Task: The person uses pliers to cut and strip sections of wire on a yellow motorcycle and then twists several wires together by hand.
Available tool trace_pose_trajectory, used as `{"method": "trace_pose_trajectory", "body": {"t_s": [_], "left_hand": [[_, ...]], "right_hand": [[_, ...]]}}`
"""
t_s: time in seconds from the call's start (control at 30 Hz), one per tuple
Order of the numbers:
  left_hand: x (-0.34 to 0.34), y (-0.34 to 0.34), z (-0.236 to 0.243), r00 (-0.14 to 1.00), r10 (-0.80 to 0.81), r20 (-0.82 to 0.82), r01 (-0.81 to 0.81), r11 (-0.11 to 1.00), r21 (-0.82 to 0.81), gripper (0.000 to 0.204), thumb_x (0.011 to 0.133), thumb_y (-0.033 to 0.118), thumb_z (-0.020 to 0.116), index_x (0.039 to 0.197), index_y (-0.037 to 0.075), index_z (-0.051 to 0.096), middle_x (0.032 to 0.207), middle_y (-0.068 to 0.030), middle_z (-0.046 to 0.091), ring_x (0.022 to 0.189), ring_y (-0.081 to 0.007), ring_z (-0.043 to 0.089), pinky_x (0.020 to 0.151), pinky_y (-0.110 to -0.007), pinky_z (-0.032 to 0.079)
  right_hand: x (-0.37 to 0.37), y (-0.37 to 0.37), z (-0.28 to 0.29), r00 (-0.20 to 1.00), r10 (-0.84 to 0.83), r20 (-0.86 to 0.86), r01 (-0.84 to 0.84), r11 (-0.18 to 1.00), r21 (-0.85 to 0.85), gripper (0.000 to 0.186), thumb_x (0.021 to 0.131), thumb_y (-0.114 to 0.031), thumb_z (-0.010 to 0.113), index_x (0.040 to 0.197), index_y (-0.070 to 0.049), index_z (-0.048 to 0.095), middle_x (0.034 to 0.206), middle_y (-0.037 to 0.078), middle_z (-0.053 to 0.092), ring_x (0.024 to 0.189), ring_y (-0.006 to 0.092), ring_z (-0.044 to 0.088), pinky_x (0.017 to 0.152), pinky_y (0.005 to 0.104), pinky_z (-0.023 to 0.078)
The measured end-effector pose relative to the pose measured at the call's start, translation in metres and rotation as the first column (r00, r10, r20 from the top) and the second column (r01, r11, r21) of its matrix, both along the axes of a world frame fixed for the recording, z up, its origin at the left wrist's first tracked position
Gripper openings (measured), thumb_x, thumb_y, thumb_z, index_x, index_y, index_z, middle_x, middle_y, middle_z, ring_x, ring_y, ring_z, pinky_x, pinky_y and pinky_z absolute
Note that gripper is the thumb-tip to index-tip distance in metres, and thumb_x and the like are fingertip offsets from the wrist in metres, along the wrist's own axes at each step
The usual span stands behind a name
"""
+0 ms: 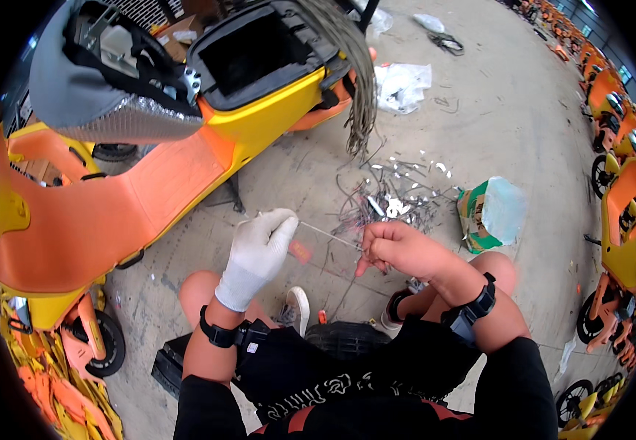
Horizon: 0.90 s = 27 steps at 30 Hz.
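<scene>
A thin, light-coloured cord (pixel 329 235) runs taut between my two hands, above the floor in front of my knees. My left hand (pixel 253 253), in a white knitted glove, is closed on its left end. My right hand (pixel 400 251) is bare and closed on the other end, fingers curled in. Whether the strand is wire or string, I cannot tell. Beyond my hands lies a scrap pile (pixel 391 204) of dark wire offcuts and white bits. A bundle of long grey wires (pixel 360 73) hangs over the rear of an orange and yellow scooter (pixel 178 165).
The scooter's storage compartment (pixel 252 59) gapes with its grey seat (pixel 76 95) tipped up. Right of the scrap stands a green bag (pixel 475 224) with clear plastic. White plastic sheeting (pixel 403 86) lies farther off. More scooters (pixel 626 220) line the right. Yellow panels (pixel 68 389) pile up lower left.
</scene>
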<state>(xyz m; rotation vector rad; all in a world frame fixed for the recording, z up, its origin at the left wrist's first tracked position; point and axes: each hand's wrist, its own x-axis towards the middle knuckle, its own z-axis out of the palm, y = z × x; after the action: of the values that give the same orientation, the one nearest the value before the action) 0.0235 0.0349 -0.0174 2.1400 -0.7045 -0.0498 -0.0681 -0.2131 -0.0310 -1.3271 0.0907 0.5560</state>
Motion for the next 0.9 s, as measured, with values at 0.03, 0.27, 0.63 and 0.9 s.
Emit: {"method": "trace_pose_trajectory", "body": {"t_s": [0.03,0.27,0.63,0.9], "left_hand": [[0.0,-0.003,0.003,1.0,-0.006,-0.014,0.006,1.0,0.009,0.019,0.095,0.017,0.056,0.097,0.001,0.066,0.072,-0.0168,0.066,0.069,-0.0275,0.067,0.067,-0.035,0.049],[0.0,-0.031,-0.015,0.994,-0.037,0.104,0.029,0.997,0.077,0.018,0.094,0.018,0.056,0.098,0.002,0.064,0.085,-0.0173,0.067,0.082,-0.0354,0.066,0.072,-0.041,0.051],[-0.002,-0.028,-0.017,0.993,-0.031,0.111,0.004,0.972,0.234,0.054,0.082,0.015,0.062,0.133,0.004,0.049,0.131,-0.0233,0.05,0.121,-0.0388,0.05,0.103,-0.044,0.042],[-0.005,-0.027,-0.013,0.991,0.034,-0.128,-0.066,0.965,-0.254,0.035,0.093,0.011,0.051,0.124,-0.003,0.055,0.109,-0.015,0.062,0.098,-0.022,0.06,0.09,-0.033,0.047]], "right_hand": [[-0.003,-0.001,0.003,1.0,-0.006,0.001,0.006,1.0,-0.02,0.014,0.088,-0.01,0.05,0.079,-0.003,0.057,0.079,0.004,0.061,0.077,0.0129,0.065,0.063,0.0245,0.042],[-0.012,-0.011,-0.004,0.989,-0.132,-0.068,0.14,0.983,0.121,0.011,0.093,-0.008,0.051,0.09,-0.003,0.06,0.068,0.0,0.054,0.085,0.0209,0.071,0.06,0.0226,0.042],[-0.003,-0.006,-0.012,0.976,-0.19,-0.102,0.212,0.933,0.29,0.013,0.097,-0.016,0.059,0.103,-0.004,0.062,0.086,0.004,0.065,0.083,0.0185,0.069,0.08,0.0319,0.054],[0.006,-0.001,-0.011,0.938,-0.329,-0.105,0.345,0.871,0.35,0.015,0.1,-0.017,0.055,0.106,-0.005,0.061,0.086,0.003,0.064,0.082,0.0177,0.068,0.081,0.033,0.055]]}}
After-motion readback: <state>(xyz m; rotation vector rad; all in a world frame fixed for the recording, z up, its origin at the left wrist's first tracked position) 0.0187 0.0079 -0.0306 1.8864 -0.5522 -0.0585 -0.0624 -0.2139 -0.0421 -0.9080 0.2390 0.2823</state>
